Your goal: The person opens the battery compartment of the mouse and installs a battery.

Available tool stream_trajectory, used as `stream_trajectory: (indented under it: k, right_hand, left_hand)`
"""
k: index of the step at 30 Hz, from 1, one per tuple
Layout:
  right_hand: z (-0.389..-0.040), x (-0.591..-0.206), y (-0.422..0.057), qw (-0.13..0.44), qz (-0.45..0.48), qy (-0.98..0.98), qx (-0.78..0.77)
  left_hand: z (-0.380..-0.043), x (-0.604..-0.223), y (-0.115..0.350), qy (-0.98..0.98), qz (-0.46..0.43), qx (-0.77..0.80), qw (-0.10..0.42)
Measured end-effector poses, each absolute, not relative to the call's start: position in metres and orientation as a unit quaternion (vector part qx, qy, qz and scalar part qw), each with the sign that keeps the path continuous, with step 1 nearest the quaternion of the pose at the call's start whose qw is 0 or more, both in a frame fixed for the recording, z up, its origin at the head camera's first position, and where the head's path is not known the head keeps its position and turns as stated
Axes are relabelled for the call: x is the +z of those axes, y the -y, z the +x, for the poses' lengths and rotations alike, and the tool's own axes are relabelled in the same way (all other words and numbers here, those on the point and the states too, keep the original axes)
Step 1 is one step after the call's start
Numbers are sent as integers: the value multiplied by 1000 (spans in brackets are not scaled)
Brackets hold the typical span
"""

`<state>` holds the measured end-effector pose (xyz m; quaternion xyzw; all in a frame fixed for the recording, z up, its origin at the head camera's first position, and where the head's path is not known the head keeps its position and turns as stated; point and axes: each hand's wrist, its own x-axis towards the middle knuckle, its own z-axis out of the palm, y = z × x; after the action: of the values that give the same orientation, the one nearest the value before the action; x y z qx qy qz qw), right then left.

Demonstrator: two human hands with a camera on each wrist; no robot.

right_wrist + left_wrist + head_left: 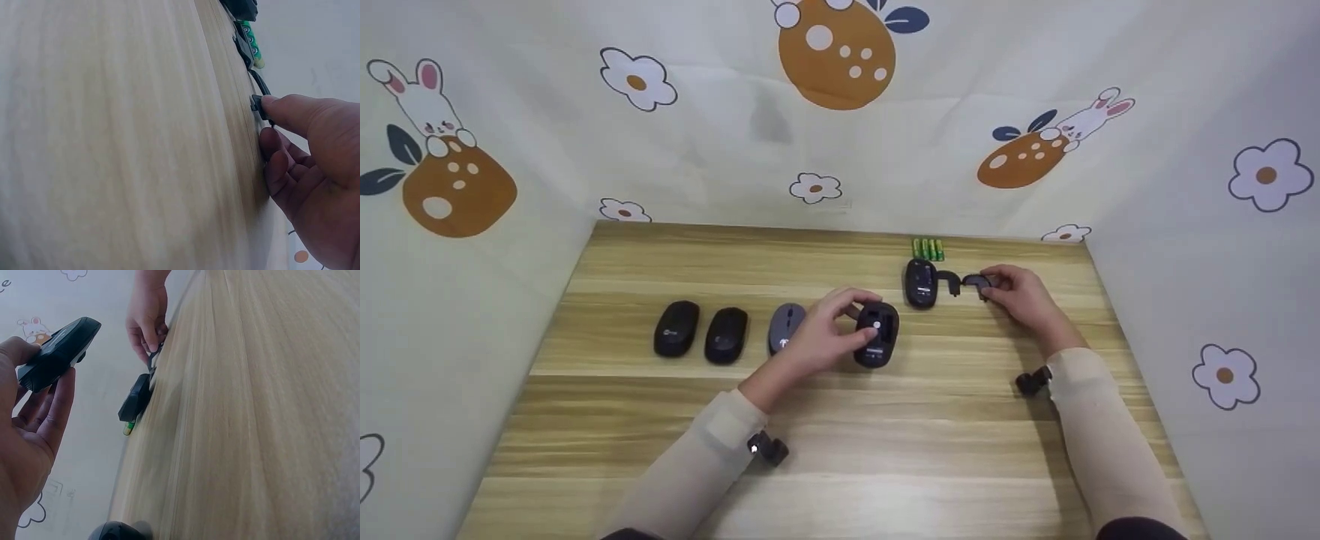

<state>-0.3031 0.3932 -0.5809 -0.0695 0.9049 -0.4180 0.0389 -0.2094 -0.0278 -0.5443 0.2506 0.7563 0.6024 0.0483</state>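
My left hand [826,331] grips a black computer mouse [877,351], thumb on its upturned underside, where an open battery compartment shows. In the left wrist view this mouse [59,351] is raised above the tabletop. Over on the right, my right hand [1024,300] pinches a small curved black battery cover [976,280] between thumb and fingers, low at the table. A similar cover [951,282] lies just left of it. Beside that one, another black mouse [921,285] lies with its underside up.
Several green batteries [928,250] stand in a row behind the overturned mouse. A grey mouse [784,322] is partly hidden by my left hand. Two black mice [676,328] lie farther left. A patterned cloth wall [720,165] borders the wooden table [885,465].
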Motion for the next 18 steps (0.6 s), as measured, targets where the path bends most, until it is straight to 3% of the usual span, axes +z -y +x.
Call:
stream_trajectory:
  k: [18]
  right_hand:
    - [-302, -580, -392, 46, -57, -914, -399]
  left_hand:
    - [-208, -544, 29, -743, 247, 620, 48]
